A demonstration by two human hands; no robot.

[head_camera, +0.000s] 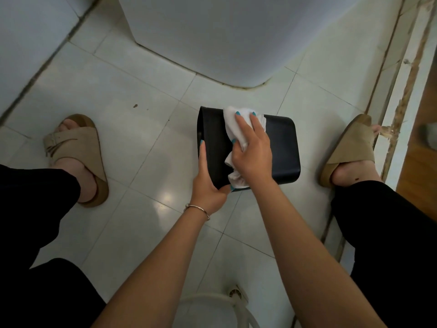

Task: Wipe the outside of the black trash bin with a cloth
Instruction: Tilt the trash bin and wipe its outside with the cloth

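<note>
I see the black trash bin (279,147) tipped on its side on the white tiled floor (123,129), its open rim turned toward the left sandal, its closed base toward the right one. A white cloth (233,129) lies crumpled across the bin's upturned side, bunched down to the near edge. My right hand (251,150) presses the cloth flat against the bin, fingers spread and fairly straight over the fabric, thumb tucked into the folds. My left hand (208,178) grips the bin at its near rim corner, thumb curled over the top side, index finger stretched along the rim edge. A thin bracelet (197,210) sits on the left wrist.

Beyond the bin stands a white rounded appliance base (201,39) on the floor. Left of the bin, well apart, is a foot in a tan sandal (75,157); right of the bin, near it, is the other tan sandal (347,150). Past that sandal runs a worn door threshold (397,110). Nearer me than the bin, a white plastic stool (212,308) shows between my forearms
</note>
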